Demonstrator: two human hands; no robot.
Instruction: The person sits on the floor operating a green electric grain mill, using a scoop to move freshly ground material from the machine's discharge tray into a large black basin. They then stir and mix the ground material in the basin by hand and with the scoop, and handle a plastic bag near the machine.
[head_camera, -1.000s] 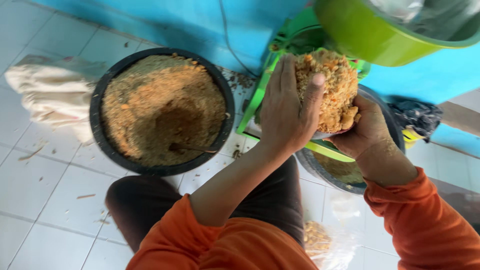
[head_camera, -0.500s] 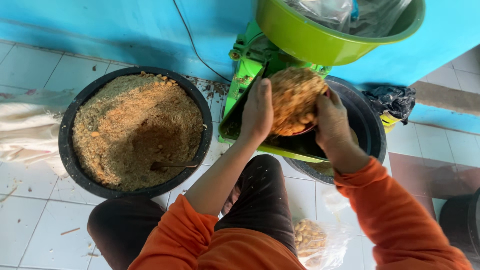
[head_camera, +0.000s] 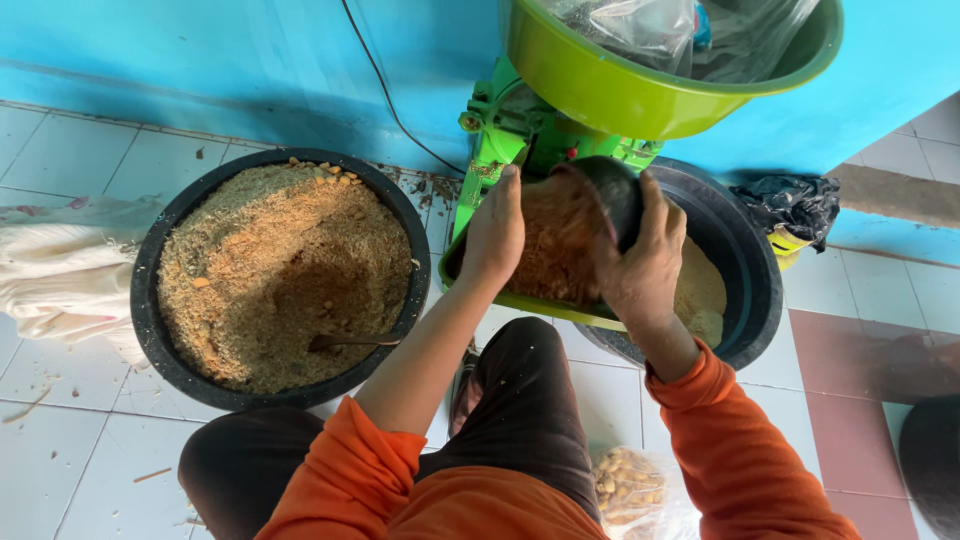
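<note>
The right hand (head_camera: 645, 262) grips a small dark bowl (head_camera: 610, 195), fingers curled over its rounded back and thumb along its side. The bowl is tipped on edge: its mouth faces left toward the left hand, its bottom faces right. A brown crumbly mass (head_camera: 555, 245) spills from the mouth down into the green tray (head_camera: 520, 300) of the machine (head_camera: 510, 130). The left hand (head_camera: 495, 232) lies flat against the left side of that mass, fingers together and pointing away from the person toward the blue wall (head_camera: 200, 60); it holds nothing, only presses. Both hands sit just under the big green hopper (head_camera: 620, 95), which carries a clear plastic bag (head_camera: 700, 30).

Behind and below the tray stands a black tub (head_camera: 755, 290) with pale meal in it. To the left, on the tiled floor (head_camera: 60, 150), a second round black tub (head_camera: 150, 300) is full of coarse tan meal (head_camera: 270, 260), with a spoon handle (head_camera: 345, 342) sticking out near its right rim, long axis running left to right. A white cloth sack (head_camera: 50, 280) lies at the far left edge. A bag of peanuts (head_camera: 625, 490) rests by the person's right knee. A black cable (head_camera: 385, 95) runs down the wall to the machine.
</note>
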